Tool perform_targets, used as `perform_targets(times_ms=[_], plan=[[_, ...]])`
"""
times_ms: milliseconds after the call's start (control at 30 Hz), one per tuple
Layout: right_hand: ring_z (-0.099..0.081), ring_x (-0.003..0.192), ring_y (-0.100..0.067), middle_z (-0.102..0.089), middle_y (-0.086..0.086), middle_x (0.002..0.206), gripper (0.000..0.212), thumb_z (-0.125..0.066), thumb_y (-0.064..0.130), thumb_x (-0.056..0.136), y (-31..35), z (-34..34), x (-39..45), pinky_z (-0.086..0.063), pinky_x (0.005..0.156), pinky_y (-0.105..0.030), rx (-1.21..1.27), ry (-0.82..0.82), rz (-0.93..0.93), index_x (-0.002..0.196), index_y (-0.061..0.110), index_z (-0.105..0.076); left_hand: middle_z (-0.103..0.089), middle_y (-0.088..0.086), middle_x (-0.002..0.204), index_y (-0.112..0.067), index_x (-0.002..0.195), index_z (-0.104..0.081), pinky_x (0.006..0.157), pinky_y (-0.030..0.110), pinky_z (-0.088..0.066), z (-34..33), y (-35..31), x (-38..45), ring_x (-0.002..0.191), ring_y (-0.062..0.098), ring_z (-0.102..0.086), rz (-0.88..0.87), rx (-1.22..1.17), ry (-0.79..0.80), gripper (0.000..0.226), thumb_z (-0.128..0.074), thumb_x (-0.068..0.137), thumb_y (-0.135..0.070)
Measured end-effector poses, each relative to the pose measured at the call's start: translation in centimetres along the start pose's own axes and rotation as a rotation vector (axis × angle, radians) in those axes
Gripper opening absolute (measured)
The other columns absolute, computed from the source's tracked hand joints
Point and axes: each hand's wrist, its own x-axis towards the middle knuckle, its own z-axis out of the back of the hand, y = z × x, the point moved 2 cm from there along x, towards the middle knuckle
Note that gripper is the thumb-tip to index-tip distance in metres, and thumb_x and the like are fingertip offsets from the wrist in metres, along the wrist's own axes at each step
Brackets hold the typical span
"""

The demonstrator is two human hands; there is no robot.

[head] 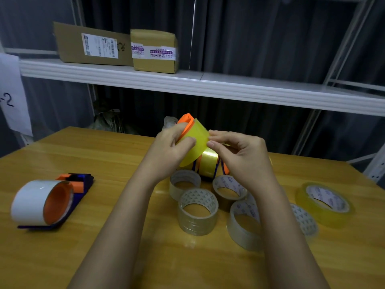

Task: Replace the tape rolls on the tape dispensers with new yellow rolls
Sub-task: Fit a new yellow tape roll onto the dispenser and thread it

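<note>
Step in hand: fitting a yellow roll onto an orange-hubbed dispenser, held up above the surface; roll apparently seated on the hub, by judgement.
Left hand: clamped round roll and dispenser, thumb across the roll's near face.
Right hand: fingertips pinched together at the roll's right edge, probably on the loose tape end; the end itself too fine to make out.
Second dispenser: on the surface just behind the hands, already carrying a yellowish roll.
Third dispenser: lying at left, blue body, orange hub, white roll on it; not yet swapped.
Spare yellow roll: flat at far right, well apart from the hands.
Other rolls: clear and brownish, clustered near centre.
Next move, judged: free the tape end, draw it forward to the dispenser's cutter; needs a steady left grip so the roll stays on the hub.
Shelf: two cardboard boxes at left.
</note>
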Motion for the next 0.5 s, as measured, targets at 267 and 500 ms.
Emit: perform_targets(times_ms=[267, 500], plan=[[-0.066, 0.096, -0.009, -0.072, -0.001, 0.101, 0.014, -0.064, 0.015, 0.090, 0.2, -0.3, 0.0, -0.057, 0.080, -0.030, -0.171, -0.038, 0.202, 0.098, 0.008, -0.073, -0.048, 0.030, 0.074, 0.012, 0.085, -0.053, 0.059, 0.055, -0.040, -0.2, 0.3, 0.2, 0.067, 0.043, -0.047, 0.018, -0.006, 0.007, 0.055, -0.047, 0.075, -0.042], [-0.054, 0.086, -0.011, -0.059, -0.002, 0.095, 0.013, -0.051, 0.016, 0.096, 0.3, -1.1, 0.0, -0.047, 0.069, -0.026, -0.269, -0.008, 0.227, 0.098, 0.007, -0.061, -0.045, 0.029, 0.072, 0.011, 0.083, -0.051, 0.059, 0.053, -0.039, -0.2, 0.2, 0.2, 0.067, 0.043, -0.045, 0.033, -0.050, 0.013, 0.054, -0.048, 0.075, -0.042]])
